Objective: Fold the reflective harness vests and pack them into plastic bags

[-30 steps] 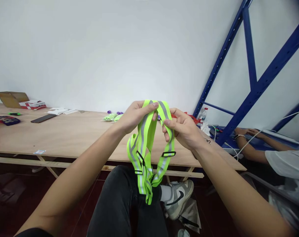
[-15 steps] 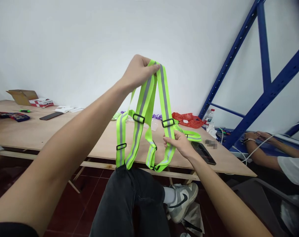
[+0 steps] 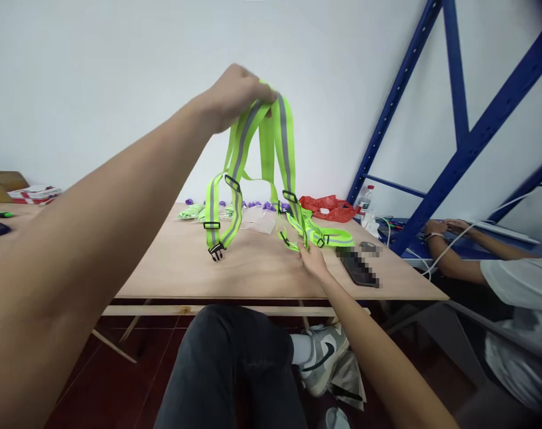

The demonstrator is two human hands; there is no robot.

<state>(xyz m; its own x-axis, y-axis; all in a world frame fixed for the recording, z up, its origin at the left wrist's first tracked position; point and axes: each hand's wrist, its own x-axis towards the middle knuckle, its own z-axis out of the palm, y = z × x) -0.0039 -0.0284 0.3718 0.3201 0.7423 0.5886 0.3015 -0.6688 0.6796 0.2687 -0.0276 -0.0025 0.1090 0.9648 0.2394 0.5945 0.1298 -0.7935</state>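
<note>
A neon-yellow reflective harness (image 3: 285,143) with grey stripes and black sliders hangs in front of me. My left hand (image 3: 241,95) pinches its top, high against the white wall. At the lower left end of the harness dangles a black side-release buckle (image 3: 216,251). My right hand (image 3: 313,259), lower and to the right, has its fingers closed around the lower right strap, just over the table. Behind that hand lies another bundle of neon straps (image 3: 337,236) on the wooden table (image 3: 172,268).
Along the back are green packets (image 3: 192,211), a clear bag (image 3: 259,219), a red plastic bag (image 3: 328,207) and a bottle (image 3: 364,199). A phone (image 3: 358,268) lies right of my right hand. A blue metal frame (image 3: 462,149) and another person's arm (image 3: 458,253) are at the right.
My left hand has risen and moved a little left, lifting the harness off my knee so its buckle hangs over the table. My right hand has gathered the lower strap.
</note>
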